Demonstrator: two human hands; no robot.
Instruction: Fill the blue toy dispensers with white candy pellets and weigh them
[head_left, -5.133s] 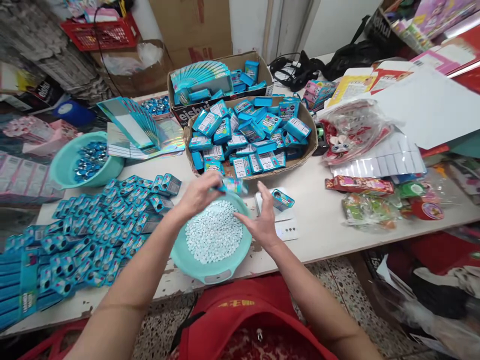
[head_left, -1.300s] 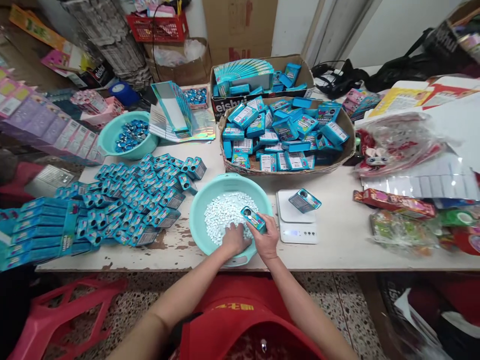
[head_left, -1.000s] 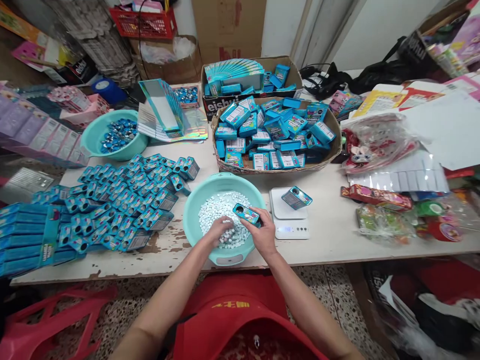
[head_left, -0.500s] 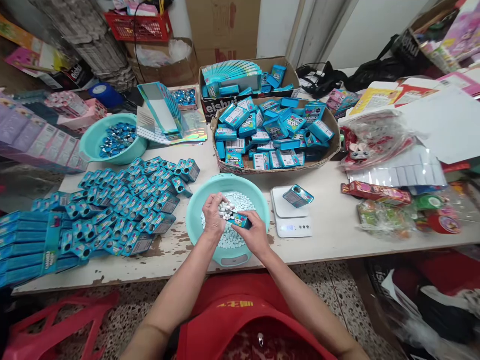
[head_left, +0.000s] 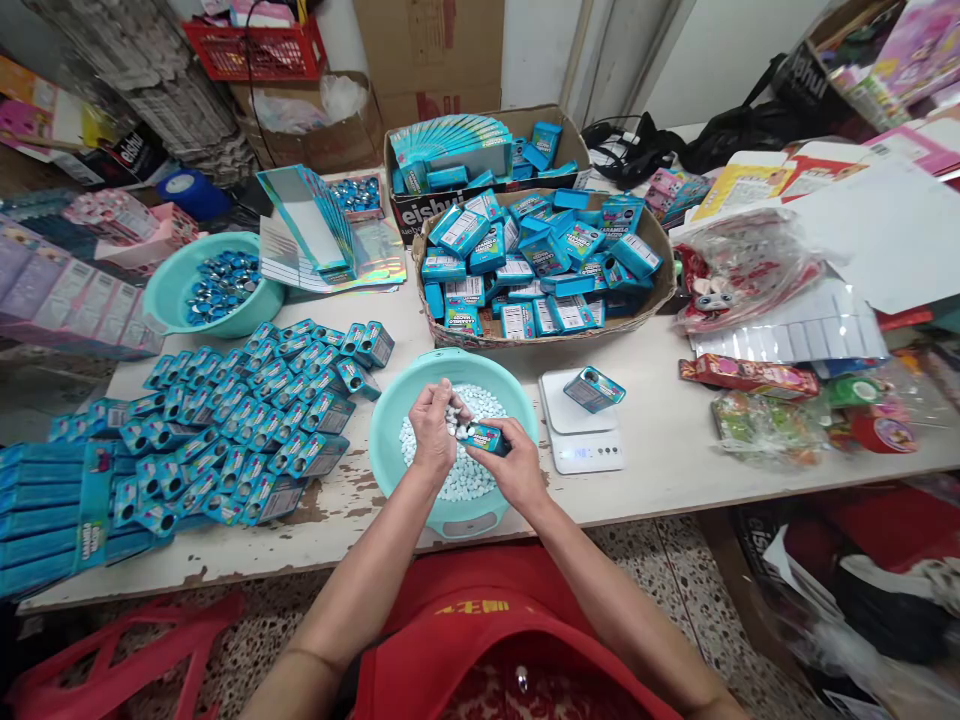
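Note:
My left hand [head_left: 435, 428] is cupped around several white candies [head_left: 454, 420] over a turquoise basin [head_left: 388, 430]. More white candies [head_left: 486, 400] cover the basin's bottom. In my right hand [head_left: 516, 462] is a small blue candy box [head_left: 484, 438], gripped between thumb and fingers. The box tilts toward my left palm, its end close to the candies there. To the right, another blue box [head_left: 594, 389] with a round hole in its end lies on a white digital scale [head_left: 588, 455] with a lit display.
Many opened blue boxes [head_left: 247, 420] stand at left. Behind the basin, a cardboard carton [head_left: 544, 336] holds more boxes. A second turquoise bowl [head_left: 262, 305] holds shiny blue pieces. Packaged toys [head_left: 750, 377] lie at right; the table's edge [head_left: 660, 517] runs in front of me.
The candies in my left palm look fewer, and its fingers have curled in more. The blue box stays in my right hand, close to that palm. The view has shifted slightly.

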